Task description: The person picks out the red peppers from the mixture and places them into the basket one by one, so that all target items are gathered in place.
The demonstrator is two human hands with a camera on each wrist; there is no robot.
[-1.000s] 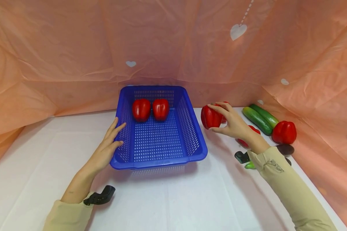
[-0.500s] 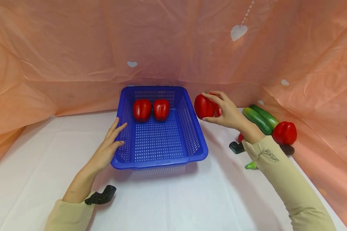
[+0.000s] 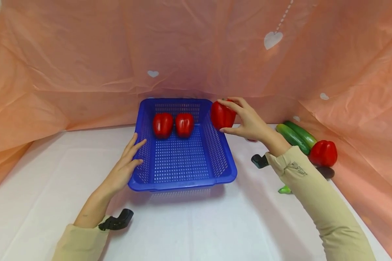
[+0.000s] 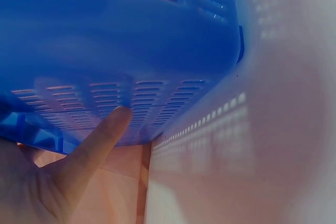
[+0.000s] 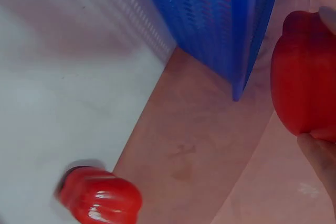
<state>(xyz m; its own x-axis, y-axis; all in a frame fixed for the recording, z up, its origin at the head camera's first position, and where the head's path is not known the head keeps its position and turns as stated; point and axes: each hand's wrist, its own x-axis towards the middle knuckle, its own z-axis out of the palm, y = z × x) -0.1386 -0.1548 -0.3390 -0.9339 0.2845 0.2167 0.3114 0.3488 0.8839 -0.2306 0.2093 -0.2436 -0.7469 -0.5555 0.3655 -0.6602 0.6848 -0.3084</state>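
Observation:
In the head view my right hand (image 3: 253,125) holds a red bell pepper (image 3: 222,115) between thumb and fingers, raised over the right rim of a blue plastic basket (image 3: 183,185). The right wrist view shows that pepper (image 5: 304,77) beside the basket wall. Two more red bell peppers, a left one (image 3: 163,125) and a right one (image 3: 184,125), lie inside near the back. My left hand (image 3: 122,168) rests on the left rim with fingers extended; its thumb (image 4: 100,142) lies against the slotted wall in the left wrist view.
Cucumbers (image 3: 294,137), another red bell pepper (image 3: 323,153), a dark vegetable (image 3: 326,172) and a green tip (image 3: 285,189) lie at the right. A further red pepper (image 5: 105,195) sits on the white table right of the basket. An orange curtain (image 3: 183,47) closes off the back.
My right hand has carried the bell pepper left and up, from beside the basket to its right rim. The left hand has stayed on the basket.

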